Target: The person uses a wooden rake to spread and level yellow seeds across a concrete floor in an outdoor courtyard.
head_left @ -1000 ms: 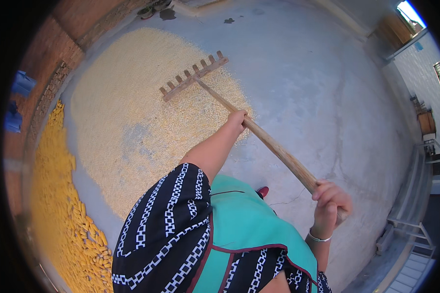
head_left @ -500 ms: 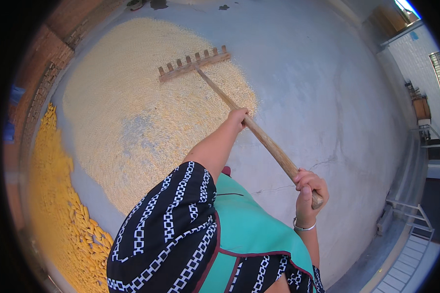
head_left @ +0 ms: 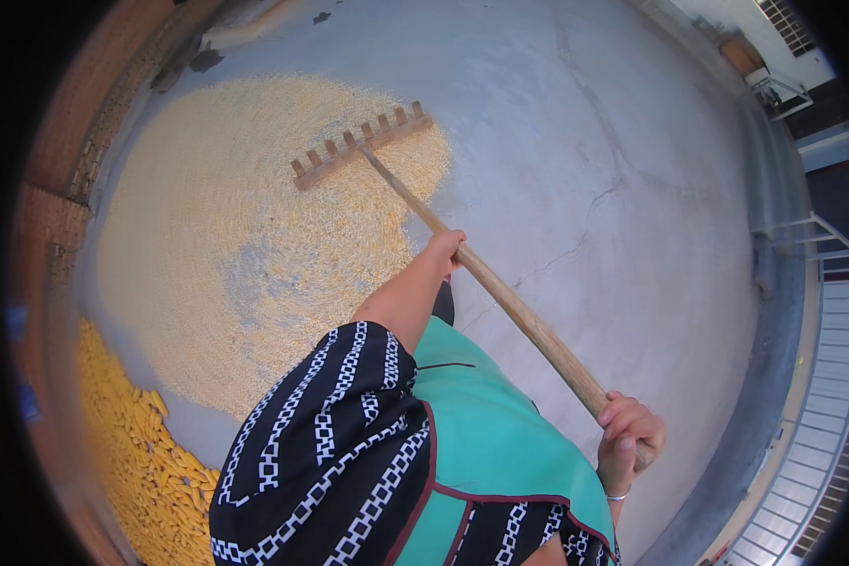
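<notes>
The wooden rake [head_left: 530,327] runs from the near right toward the far left, its toothed head over the far right part of the spread kernels [head_left: 179,208]. The left hand [head_left: 446,247] is closed around the middle of the shaft, and the right hand [head_left: 630,432] grasps it close to the butt end. The teeth show along the far side of the head; whether they press into the kernels I cannot tell.

For even raking, the left hand would best guide the line while the right hand steadies the end, with the head kept low and flat so that it draws kernels without scraping hard. The thin patch [head_left: 250,274] near the middle of the spread, where floor shows through, seems worth covering; short, overlapping strokes should suit it.

As for edges, the head's right end sits just inside the right border of the kernels, so a pull that way could scatter some onto the concrete floor [head_left: 670,255]. At near left, the corn cobs [head_left: 151,472] lie beside the spread, with a brick wall [head_left: 47,226] beyond. The widest room for swinging the shaft is to the right, short of the metal railing [head_left: 835,250].
</notes>
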Demonstrator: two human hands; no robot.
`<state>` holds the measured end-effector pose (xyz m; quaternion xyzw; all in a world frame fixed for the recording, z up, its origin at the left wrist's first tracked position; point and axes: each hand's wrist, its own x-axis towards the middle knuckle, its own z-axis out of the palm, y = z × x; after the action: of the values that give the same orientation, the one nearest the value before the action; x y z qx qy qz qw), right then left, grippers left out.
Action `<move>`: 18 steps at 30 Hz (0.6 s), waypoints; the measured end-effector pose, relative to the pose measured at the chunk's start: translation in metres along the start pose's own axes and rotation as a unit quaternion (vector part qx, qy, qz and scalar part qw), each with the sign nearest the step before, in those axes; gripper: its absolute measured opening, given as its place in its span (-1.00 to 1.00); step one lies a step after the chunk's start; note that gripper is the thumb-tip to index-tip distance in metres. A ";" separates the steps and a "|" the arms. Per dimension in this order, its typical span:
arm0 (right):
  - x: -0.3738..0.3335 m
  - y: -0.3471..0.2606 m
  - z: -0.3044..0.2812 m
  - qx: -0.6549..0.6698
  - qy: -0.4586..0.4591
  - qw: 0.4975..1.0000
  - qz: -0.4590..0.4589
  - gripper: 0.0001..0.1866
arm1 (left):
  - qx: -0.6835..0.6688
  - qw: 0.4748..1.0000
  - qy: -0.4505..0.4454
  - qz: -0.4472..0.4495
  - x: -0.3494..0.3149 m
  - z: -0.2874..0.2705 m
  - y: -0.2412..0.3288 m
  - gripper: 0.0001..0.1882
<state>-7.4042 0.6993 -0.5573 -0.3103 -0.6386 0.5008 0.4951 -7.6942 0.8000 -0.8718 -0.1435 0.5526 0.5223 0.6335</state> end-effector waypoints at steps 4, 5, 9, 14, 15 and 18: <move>-0.074 -0.039 -0.001 -0.017 0.044 0.999 0.006 -0.73 | 0.063 0.998 -0.007 -0.023 -0.049 -0.010 -0.049 -0.88; -0.089 -0.048 0.001 -0.023 0.053 0.998 0.008 -0.73 | 0.074 0.997 -0.021 -0.026 -0.057 -0.016 -0.059 -0.87; -0.140 -0.083 0.019 -0.026 0.100 0.995 0.012 -0.72 | 0.126 0.990 -0.054 -0.044 -0.083 -0.045 -0.084 -0.85; -0.207 -0.122 0.074 -0.059 0.150 0.987 0.004 -0.71 | 0.152 0.986 -0.045 -0.051 -0.100 -0.105 -0.101 -0.86; -0.222 -0.129 0.087 -0.063 0.164 0.984 0.000 -0.71 | 0.154 0.985 -0.045 -0.055 -0.101 -0.120 -0.101 -0.86; -0.265 -0.150 0.130 -0.087 0.197 0.977 0.000 -0.71 | 0.203 0.976 -0.041 -0.070 -0.111 -0.160 -0.101 -0.83</move>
<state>-7.4282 0.3739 -0.5010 -0.4444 -0.5698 0.3727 0.5822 -7.6823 0.5807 -0.8733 -0.0283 0.6092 0.3589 0.7066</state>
